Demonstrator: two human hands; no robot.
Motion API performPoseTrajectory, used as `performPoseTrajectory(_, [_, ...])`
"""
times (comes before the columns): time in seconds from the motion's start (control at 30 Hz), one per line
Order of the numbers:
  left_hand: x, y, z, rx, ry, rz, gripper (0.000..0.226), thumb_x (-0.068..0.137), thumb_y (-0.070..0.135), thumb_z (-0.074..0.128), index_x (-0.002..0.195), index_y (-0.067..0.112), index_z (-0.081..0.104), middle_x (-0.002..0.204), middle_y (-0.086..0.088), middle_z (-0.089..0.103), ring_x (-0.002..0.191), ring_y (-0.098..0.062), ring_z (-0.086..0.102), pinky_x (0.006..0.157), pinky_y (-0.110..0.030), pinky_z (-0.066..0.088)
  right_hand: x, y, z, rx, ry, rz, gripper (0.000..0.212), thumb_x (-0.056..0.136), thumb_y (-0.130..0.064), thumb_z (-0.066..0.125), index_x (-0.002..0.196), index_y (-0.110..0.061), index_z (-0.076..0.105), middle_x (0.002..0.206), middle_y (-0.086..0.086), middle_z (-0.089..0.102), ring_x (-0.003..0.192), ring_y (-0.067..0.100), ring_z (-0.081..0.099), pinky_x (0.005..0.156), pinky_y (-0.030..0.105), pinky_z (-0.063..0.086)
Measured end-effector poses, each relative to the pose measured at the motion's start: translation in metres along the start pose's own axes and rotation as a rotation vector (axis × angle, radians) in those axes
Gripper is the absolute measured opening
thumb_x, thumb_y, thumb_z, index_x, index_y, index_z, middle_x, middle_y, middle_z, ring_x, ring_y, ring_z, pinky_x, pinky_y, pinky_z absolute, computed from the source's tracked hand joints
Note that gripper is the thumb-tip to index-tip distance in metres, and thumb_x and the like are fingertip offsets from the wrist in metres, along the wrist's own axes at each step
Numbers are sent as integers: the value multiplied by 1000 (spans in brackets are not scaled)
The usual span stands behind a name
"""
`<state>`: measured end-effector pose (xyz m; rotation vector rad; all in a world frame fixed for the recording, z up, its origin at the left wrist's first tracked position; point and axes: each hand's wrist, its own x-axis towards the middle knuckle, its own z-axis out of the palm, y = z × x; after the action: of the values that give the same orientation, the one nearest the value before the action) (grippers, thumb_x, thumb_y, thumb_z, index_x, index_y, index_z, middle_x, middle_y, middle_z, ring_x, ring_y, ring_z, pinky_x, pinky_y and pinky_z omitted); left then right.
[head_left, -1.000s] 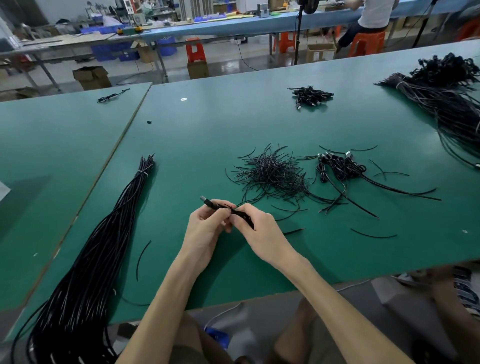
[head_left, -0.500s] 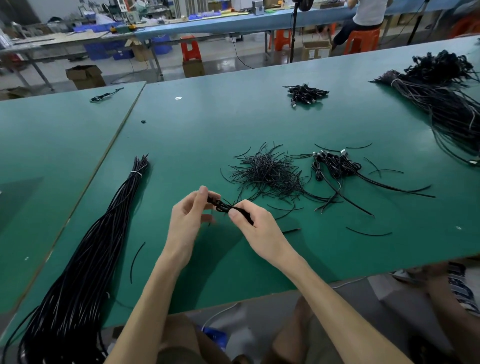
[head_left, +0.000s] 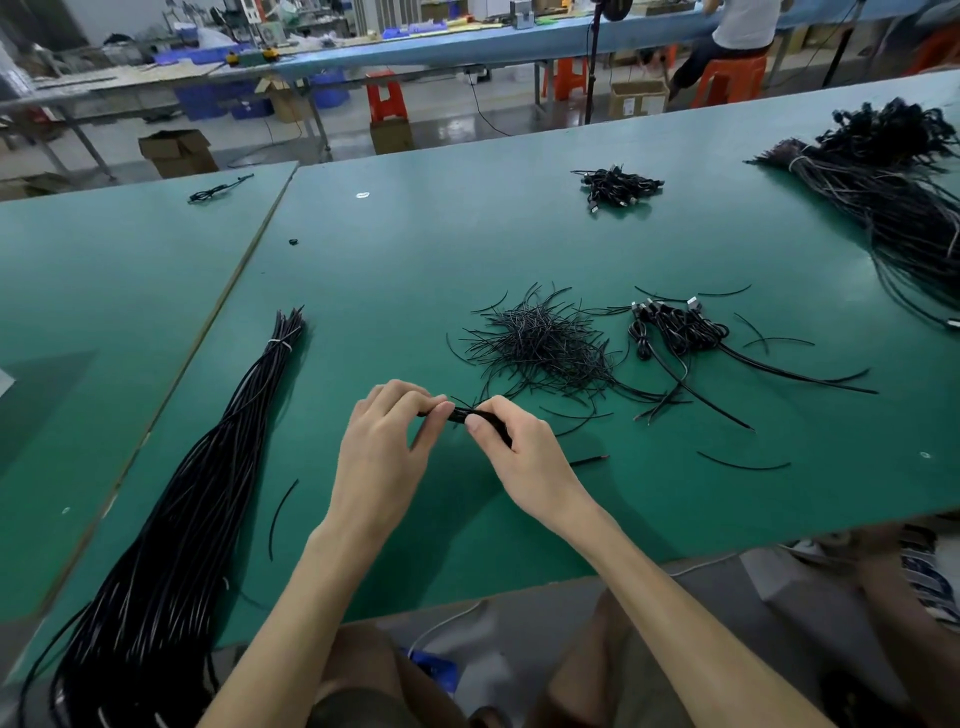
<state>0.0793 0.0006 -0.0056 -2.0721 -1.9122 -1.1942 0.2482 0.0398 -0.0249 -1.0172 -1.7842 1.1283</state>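
Hands meet just above the green table (head_left: 415, 260): our left hand (head_left: 384, 441) and right hand (head_left: 524, 457) both pinch a folded black cable (head_left: 475, 415), held between them, near the pile of short wires (head_left: 540, 343).

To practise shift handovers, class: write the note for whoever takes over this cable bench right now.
Left hand and right hand both pinch one folded black cable above the green table.
Done: a few coiled cables lie right of the pile of short wires.
Left: probably bind this one; the long cable bundle waits at left.
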Motion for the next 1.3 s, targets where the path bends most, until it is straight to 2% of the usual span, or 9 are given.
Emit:
performPoseTrajectory(0.17, [-4, 4, 4, 11, -56, -35, 25, 95, 36, 66, 87, 12, 70, 91, 7, 63, 87, -17, 59, 88, -37, 46, -1, 0, -1, -34, 4, -11, 20, 107, -28, 53, 94, -14, 60, 64, -6, 46, 55, 7, 34, 52, 22, 32])
performPoseTrajectory(0.3, [2, -4, 2, -90, -166, -56, 6, 95, 20, 71, 94, 15, 73, 95, 9, 66, 90, -17, 59, 93, -38, 46, -1, -1, 1, -61, -29, -27, 19, 107, -24, 53, 96, -11, 60, 64, -7, 45, 53, 7, 34, 52, 21, 31])
performPoseTrajectory(0.47, [4, 3, 3, -209, -193, -3, 22, 96, 1, 66, 110, 12, 79, 106, 13, 72, 100, -11, 65, 96, -35, 51, -2, -2, 2, -42, -27, -28, 15, 107, -21, 52, 99, -12, 62, 67, -7, 49, 56, 6, 36, 54, 21, 33])
performPoseTrajectory(0.67, [-1, 5, -1, -425, -156, -132, 22, 95, 9, 70, 109, 23, 80, 105, 19, 77, 102, -4, 70, 118, -27, 34, -1, 0, 2, 0, -46, -3, 17, 107, -27, 53, 96, -18, 63, 67, -8, 46, 58, 7, 34, 55, 25, 31])
performPoseTrajectory(0.73, [-4, 6, -1, -482, -142, -213, 17, 90, 27, 73, 103, 36, 79, 99, 26, 76, 112, 5, 65, 113, -16, 35, 0, 1, 3, 2, -64, 5, 20, 107, -31, 55, 95, -17, 64, 67, -7, 47, 59, 10, 35, 56, 30, 31])
performPoseTrajectory(0.8, [-6, 5, 1, -430, -99, -233, 16, 87, 30, 75, 101, 37, 80, 96, 29, 75, 122, 5, 57, 108, -14, 39, 0, 1, 4, -5, -79, 9, 22, 106, -32, 55, 94, -16, 64, 67, -5, 48, 59, 12, 35, 55, 32, 31])
performPoseTrajectory(0.93, [-8, 5, 10, -203, 24, 38, 15, 90, 14, 76, 104, 17, 81, 105, 18, 72, 104, -11, 65, 103, -38, 49, 1, 2, 3, 25, -55, 19, 19, 106, -25, 55, 90, -21, 64, 71, -6, 55, 61, 8, 40, 57, 26, 36])
performPoseTrajectory(1.17, [-17, -4, 12, -66, 100, 121, 12, 94, 27, 74, 104, 23, 80, 111, 16, 66, 101, -16, 50, 93, -32, 36, 1, 3, 2, 0, -67, 8, 18, 106, -25, 55, 93, -17, 66, 70, 2, 56, 60, 7, 40, 57, 27, 37])
performPoseTrajectory(1.3, [-14, -4, 5, -120, -44, 134, 18, 96, 16, 69, 111, 21, 77, 107, 9, 56, 90, -23, 55, 89, -28, 42, 2, 6, 2, -9, -57, 5, 18, 105, -28, 56, 92, -18, 65, 68, -3, 52, 58, 8, 38, 54, 25, 33])
